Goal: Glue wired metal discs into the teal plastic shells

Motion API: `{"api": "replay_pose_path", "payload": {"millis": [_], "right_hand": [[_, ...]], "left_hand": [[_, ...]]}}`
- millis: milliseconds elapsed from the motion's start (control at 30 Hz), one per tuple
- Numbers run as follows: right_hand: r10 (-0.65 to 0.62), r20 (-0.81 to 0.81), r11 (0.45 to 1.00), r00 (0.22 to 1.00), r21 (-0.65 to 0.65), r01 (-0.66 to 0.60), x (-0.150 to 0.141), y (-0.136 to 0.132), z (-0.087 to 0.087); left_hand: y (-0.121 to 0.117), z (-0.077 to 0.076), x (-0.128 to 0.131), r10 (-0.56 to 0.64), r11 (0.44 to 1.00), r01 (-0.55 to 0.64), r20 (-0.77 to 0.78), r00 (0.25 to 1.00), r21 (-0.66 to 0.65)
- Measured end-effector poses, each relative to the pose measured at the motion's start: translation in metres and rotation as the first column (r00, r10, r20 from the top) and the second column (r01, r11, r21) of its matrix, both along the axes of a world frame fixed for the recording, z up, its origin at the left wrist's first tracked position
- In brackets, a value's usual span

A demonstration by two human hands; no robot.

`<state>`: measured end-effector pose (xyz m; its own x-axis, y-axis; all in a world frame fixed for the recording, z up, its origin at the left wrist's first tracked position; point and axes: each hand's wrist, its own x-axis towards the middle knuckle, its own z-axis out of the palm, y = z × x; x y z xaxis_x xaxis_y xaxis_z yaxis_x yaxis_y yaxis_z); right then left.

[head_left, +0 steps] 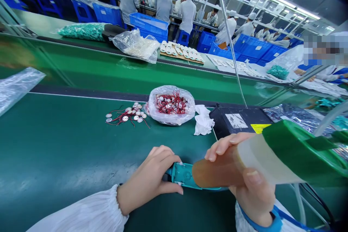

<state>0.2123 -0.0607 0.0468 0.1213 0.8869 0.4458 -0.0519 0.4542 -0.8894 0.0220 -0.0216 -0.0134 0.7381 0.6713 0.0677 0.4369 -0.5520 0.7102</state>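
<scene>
Both hands are busy from where I'm standing: left hand (152, 174) pinches one end of a teal shell (187, 174) between thumb and fingers, right hand (257, 192) is wrapped round a fat brown-and-white cylinder (217, 174).

"Where's the shell, exactly?"

Over the green bench (67, 145), hollow side up, brown end blocking part of it. Can't tell if they touch.

"And beyond?"

Loose discs with red wires (133, 114), beside a plastic bag (152, 107) of more.
</scene>
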Motion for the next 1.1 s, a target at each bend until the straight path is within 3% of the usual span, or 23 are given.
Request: {"api": "replay_pose_path", "payload": {"millis": [367, 567, 833, 1100], "right_hand": [[0.0, -0.034, 0.999, 0.999, -0.046, -0.001, 0.001, 0.001, 0.002], [-0.043, -0.141, 0.995, 0.989, -0.095, 0.03, -0.001, 0.008, 0.0], [-0.111, -0.271, 0.988, 0.956, -0.136, 0.077, -0.002, 0.014, -0.005], [-0.114, -0.294, 0.987, 0.949, -0.14, 0.076, -0.002, 0.014, -0.005]], "left_hand": [[-0.001, -0.008, -0.001, 0.009, 0.999, -0.011, 0.053, 0.999, 0.036], [0.0, -0.009, 0.0, 0.0, 0.999, -0.003, 0.058, 0.998, 0.052], [0.001, -0.003, -0.001, -0.004, 0.999, 0.004, 0.021, 1.0, 0.034], [0.0, -0.002, -0.001, 0.005, 1.0, -0.005, 0.026, 1.0, 0.015]]}}
